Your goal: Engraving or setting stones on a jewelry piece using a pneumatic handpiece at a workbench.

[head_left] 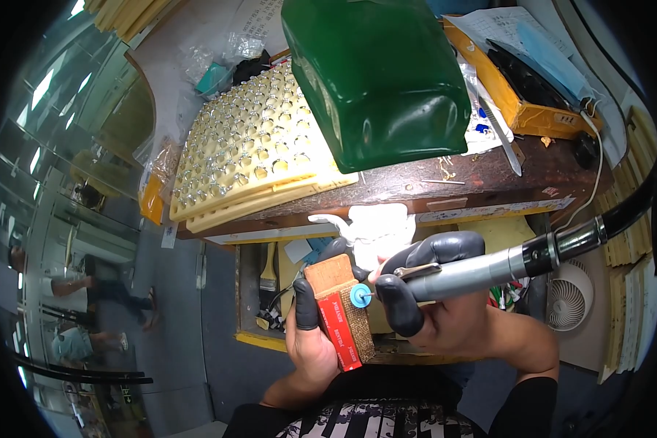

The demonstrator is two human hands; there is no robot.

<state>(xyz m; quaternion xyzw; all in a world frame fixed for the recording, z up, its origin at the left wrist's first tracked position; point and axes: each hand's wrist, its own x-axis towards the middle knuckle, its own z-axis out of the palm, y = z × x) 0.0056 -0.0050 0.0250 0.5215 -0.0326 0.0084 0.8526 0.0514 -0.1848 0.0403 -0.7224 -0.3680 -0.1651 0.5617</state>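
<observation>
Black rubber finger covers cap the thumb and forefinger of both hands as a person works at a cluttered wooden table [445,179]. The left hand [310,336] has its grip closed around a small block [341,310], brown on top with a red label down one side, held upright just below the table's front edge. The right hand [445,306] is wrapped tight on a grey rotary tool [474,274], pen-fashion, its small blue wheel [358,296] touching the block's side.

The block looks stiff, light and rough-faced, easy to pinch by its long sides away from the wheel. The tool seems heavier and pulled by its thick black hose [628,212], so a hold near the nose should steady it.

On the table, a big dark-green lamp shade [376,77] hangs over a pale yellow tray [252,157] filled with rows of small shiny pieces. An orange box [522,109] with papers sits at the far right, clear plastic bags [219,51] at the far left. A white cloth [376,223] drapes the table's edge, and a small white fan [569,296] stands low at right.
</observation>
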